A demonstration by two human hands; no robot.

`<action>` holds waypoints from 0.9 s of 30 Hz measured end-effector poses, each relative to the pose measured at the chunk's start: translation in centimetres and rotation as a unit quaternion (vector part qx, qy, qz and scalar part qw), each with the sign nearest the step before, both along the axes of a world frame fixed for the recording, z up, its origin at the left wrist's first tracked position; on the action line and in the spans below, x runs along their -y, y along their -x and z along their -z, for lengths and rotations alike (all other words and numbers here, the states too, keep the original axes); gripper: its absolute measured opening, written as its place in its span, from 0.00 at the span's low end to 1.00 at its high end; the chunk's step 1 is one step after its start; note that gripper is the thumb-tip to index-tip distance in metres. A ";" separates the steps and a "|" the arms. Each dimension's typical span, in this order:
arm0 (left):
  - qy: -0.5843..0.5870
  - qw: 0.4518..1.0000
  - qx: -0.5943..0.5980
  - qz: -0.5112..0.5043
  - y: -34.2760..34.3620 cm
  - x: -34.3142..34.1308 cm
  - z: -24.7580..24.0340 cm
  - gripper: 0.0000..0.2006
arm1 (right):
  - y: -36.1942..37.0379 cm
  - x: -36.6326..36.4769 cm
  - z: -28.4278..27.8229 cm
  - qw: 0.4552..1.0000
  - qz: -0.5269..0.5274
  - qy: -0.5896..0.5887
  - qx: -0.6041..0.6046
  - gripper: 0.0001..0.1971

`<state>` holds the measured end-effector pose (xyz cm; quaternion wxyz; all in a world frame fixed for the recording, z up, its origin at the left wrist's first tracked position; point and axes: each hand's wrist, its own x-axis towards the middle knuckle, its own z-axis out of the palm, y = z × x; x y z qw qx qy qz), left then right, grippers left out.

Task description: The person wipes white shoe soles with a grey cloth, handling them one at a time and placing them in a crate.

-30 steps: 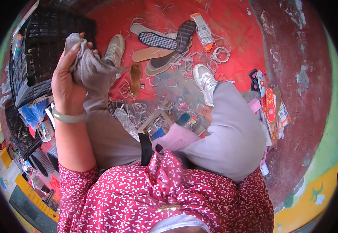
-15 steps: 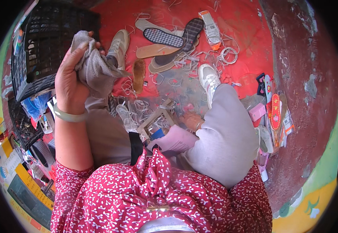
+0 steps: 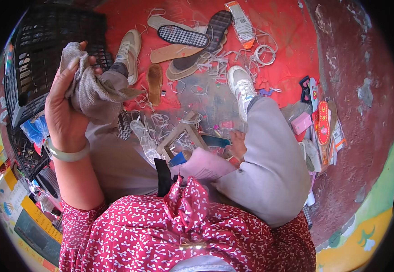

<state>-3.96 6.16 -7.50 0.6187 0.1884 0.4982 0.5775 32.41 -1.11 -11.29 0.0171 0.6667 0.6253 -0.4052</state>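
Head fisheye, looking steeply down, close over lap.

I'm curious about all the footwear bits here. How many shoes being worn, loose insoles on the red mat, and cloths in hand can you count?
Worn pale sneakers: 2
Loose insoles on the red mat: 5
Grey cloth in the left hand: 1
Total: 8

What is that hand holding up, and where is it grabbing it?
The left hand clutches a grey cloth, bunched at its upper end.
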 end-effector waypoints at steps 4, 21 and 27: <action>0.017 0.999 -0.036 -0.016 -0.5 0.3 0.5 0.20 | -1.4 1.0 1.9 1.000 -0.011 0.004 -0.011 0.32; 0.012 0.998 -0.054 -0.002 0.1 -0.2 0.2 0.21 | -4.6 2.5 4.8 0.999 -0.013 0.034 0.000 0.22; 0.043 0.996 -0.059 -0.042 -1.0 0.1 1.5 0.19 | -5.3 4.0 9.0 0.997 -0.050 0.048 -0.021 0.19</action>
